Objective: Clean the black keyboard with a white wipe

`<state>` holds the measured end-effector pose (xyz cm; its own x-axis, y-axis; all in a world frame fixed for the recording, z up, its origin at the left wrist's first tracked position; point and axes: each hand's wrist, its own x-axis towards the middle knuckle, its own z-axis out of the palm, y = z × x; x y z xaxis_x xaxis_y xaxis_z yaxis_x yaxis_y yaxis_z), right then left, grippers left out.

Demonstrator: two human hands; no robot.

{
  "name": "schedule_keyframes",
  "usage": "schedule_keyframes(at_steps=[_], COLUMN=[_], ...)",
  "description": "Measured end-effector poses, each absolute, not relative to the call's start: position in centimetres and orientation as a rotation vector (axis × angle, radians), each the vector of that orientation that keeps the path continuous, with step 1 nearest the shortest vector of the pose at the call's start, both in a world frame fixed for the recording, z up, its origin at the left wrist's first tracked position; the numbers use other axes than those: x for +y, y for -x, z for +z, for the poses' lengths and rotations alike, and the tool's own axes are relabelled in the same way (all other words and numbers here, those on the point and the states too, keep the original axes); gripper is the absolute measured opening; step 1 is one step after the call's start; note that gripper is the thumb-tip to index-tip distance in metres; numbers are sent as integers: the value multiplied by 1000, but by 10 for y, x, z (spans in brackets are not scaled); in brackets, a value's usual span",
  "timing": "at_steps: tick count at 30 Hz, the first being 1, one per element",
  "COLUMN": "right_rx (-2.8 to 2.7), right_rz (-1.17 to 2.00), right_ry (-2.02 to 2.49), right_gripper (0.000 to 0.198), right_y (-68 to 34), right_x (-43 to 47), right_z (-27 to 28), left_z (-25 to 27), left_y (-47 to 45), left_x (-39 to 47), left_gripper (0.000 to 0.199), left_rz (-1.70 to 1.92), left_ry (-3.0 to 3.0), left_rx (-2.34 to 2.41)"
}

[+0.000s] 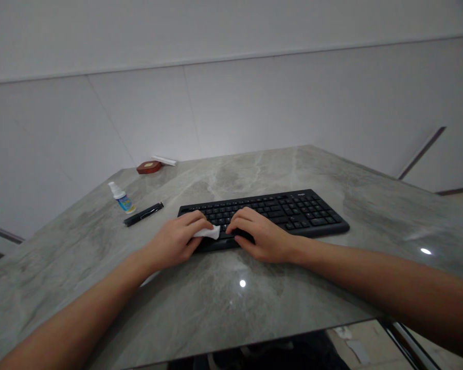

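A black keyboard point(285, 205) lies flat on the grey marbled table, its number pad to the right. My left hand point(179, 237) rests at the keyboard's left end, fingers closed on a white tissue point(210, 233) that pokes out toward the middle keys. Just right of it, my right hand point(260, 235) is over the front middle of the keyboard, fingers bent and spread with the tips at the keys. Nothing shows in the right hand. Both hands cover part of the left and middle keys.
Left of the keyboard lies a black pen-like object with a clip point(143, 214). Beyond it stands a small white spray bottle point(122, 198) with a blue and yellow label. A reddish-brown box point(149, 167) and a white strip point(164, 160) sit near the wall point(231, 108).
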<state>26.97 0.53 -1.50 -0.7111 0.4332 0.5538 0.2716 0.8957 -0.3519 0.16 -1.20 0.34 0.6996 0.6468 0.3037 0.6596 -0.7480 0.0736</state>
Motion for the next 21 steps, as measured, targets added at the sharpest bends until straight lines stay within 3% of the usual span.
schedule_keyframes(at_steps=[5,10,21], right_rx=[-2428,-2605,-2627], right_rz=[224,157,114], right_ry=[429,390,480], right_gripper=[34,41,19], right_y=[-269,-268,-270], right_x=[2,-2,-2], right_z=[-13,-12,-4], left_z=[-5,-7,15], left_y=[-4,-8,-3], left_x=[-8,-8,-12], left_gripper=[32,11,21], left_rz=[-659,-781,-669], left_ry=[2905,2964,3105], left_rx=[-964,-1040,-794])
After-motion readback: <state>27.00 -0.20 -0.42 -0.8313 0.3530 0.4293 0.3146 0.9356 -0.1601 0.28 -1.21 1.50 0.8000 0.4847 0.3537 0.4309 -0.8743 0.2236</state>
